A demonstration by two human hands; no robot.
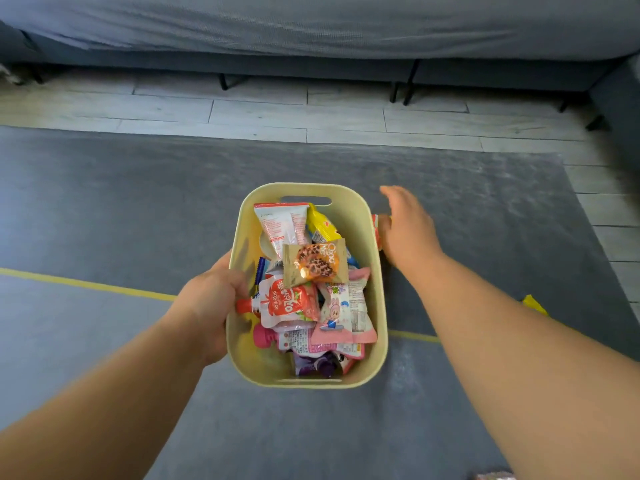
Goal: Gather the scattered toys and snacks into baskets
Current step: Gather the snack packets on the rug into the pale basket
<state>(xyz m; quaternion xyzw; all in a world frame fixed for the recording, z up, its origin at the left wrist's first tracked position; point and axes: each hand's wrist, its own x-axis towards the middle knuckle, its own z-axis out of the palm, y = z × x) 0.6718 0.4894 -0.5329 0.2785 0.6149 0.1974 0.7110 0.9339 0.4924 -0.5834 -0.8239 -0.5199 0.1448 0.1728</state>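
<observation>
Plainly light and crinkly, the foil snack packets (pixel 313 261) heaped in the pale yellow plastic basket (pixel 349 216) should slip easily, so pinching an edge seems best. The left grip (pixel 211 303) clamps the basket's left rim over the grey rug (pixel 104 202). The right grip (pixel 408 230), fingers stretched, covers a red-and-white packet (pixel 377 233) just beside the basket's right wall; whether it pinches it, I cannot tell.
</observation>
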